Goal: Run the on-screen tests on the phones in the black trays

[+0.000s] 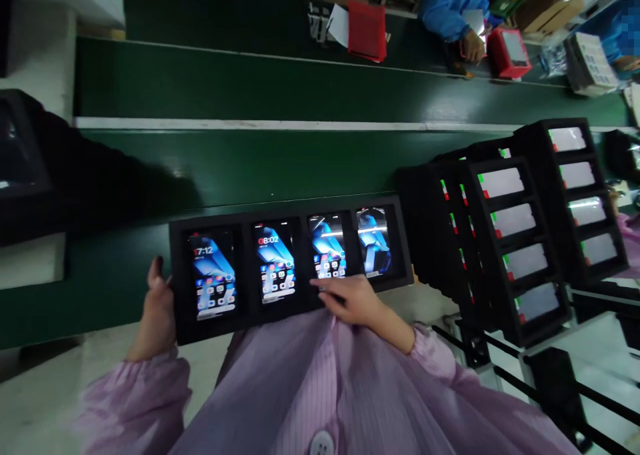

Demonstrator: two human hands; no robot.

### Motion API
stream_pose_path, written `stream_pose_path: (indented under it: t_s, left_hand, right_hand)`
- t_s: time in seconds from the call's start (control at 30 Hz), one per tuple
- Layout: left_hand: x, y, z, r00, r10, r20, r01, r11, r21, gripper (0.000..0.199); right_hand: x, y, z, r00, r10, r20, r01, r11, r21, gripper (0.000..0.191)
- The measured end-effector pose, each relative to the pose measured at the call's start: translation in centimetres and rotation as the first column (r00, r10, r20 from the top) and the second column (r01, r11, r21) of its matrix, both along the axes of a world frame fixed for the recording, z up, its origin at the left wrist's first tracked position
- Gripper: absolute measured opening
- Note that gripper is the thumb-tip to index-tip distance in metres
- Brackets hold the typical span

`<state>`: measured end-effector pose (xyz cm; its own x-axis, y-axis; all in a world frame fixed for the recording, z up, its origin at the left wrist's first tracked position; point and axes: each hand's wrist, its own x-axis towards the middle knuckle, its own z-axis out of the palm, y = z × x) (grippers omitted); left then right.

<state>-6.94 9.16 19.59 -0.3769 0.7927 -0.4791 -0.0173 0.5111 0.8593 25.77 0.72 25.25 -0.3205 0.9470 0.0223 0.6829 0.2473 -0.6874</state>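
Observation:
A black foam tray rests across the near edge of the green bench, with several smartphones set in its slots. The leftmost smartphone and the smartphone beside it show lit home screens with clocks. A third smartphone is also lit, and the rightmost smartphone displays blue wallpaper with no icons visible. My left hand grips the tray's left end, its fingers partly hidden. My right hand is over the tray's front side, index finger stretched toward the third phone's lower edge, holding nothing; contact is unclear.
To the right stand stacked black foam trays with pale phones in them. More dark trays are at the left. Across the green bench, a co-worker's hand is near a red box; a red folder lies farther left.

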Motion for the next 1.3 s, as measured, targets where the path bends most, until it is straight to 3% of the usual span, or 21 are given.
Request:
stream_pose_path:
  t_s: [0.07, 0.13, 0.23, 0.37, 0.47, 0.67, 0.8, 0.97, 1.13, 1.3]
  left_hand:
    - [-0.4, -0.4, -0.4, 1.000, -0.027, 0.009, 0.027, 0.999, -0.027, 0.099]
    - [-0.8, -0.9, -0.3, 0.991, -0.127, 0.031, 0.129, 0.988, -0.079, 0.100]
    - [-1.7, -1.9, 0.2, 0.944, -0.330, 0.028, 0.331, 0.935, -0.127, 0.106]
    - [-2.8, -3.3, 0.6, 0.836, -0.541, -0.087, 0.521, 0.834, -0.181, 0.120]
    - [-3.0, -3.6, 0.2, 0.759, -0.614, -0.214, 0.594, 0.789, -0.158, 0.126]
    - [-1.8, -2.9, -0.5, 0.714, -0.524, -0.463, 0.578, 0.815, -0.032, 0.133]
    - [-1.4, -2.7, -0.3, 0.702, -0.498, -0.509, 0.580, 0.815, 0.003, 0.128]
    - [-1.4, -2.4, 0.6, 0.729, -0.540, -0.421, 0.590, 0.808, -0.016, 0.124]
    - [-0.6, -1.6, 2.1, 0.841, -0.467, -0.272, 0.480, 0.877, -0.022, 0.098]
    - [0.2, -0.9, 2.4, 0.906, -0.370, -0.206, 0.367, 0.929, -0.052, 0.080]
  right_hand:
    - [-2.2, 0.4, -0.5, 0.982, 0.182, 0.050, -0.182, 0.983, -0.008, 0.029]
    - [-3.5, 0.8, -0.7, 0.938, 0.325, 0.116, -0.323, 0.946, -0.033, 0.031]
    - [-4.0, 1.3, -0.5, 0.882, 0.433, 0.187, -0.423, 0.902, -0.092, 0.030]
    - [-4.1, 1.8, -0.3, 0.904, 0.350, 0.247, -0.317, 0.934, -0.163, 0.030]
    - [-4.4, 1.8, -0.3, 0.937, 0.227, 0.266, -0.192, 0.970, -0.152, 0.029]
    - [-4.9, 1.3, -0.4, 0.979, 0.130, 0.155, -0.117, 0.989, -0.089, 0.028]
    - [-4.9, 1.3, -0.4, 0.991, 0.077, 0.106, -0.069, 0.995, -0.071, 0.027]
    - [-5.5, 1.8, -0.5, 0.987, 0.089, 0.136, -0.079, 0.994, -0.076, 0.029]
    - [-6.8, 2.8, -0.7, 0.970, 0.138, 0.199, -0.128, 0.990, -0.064, 0.030]
    - [-8.2, 4.1, -0.9, 0.944, 0.215, 0.250, -0.194, 0.975, -0.106, 0.030]
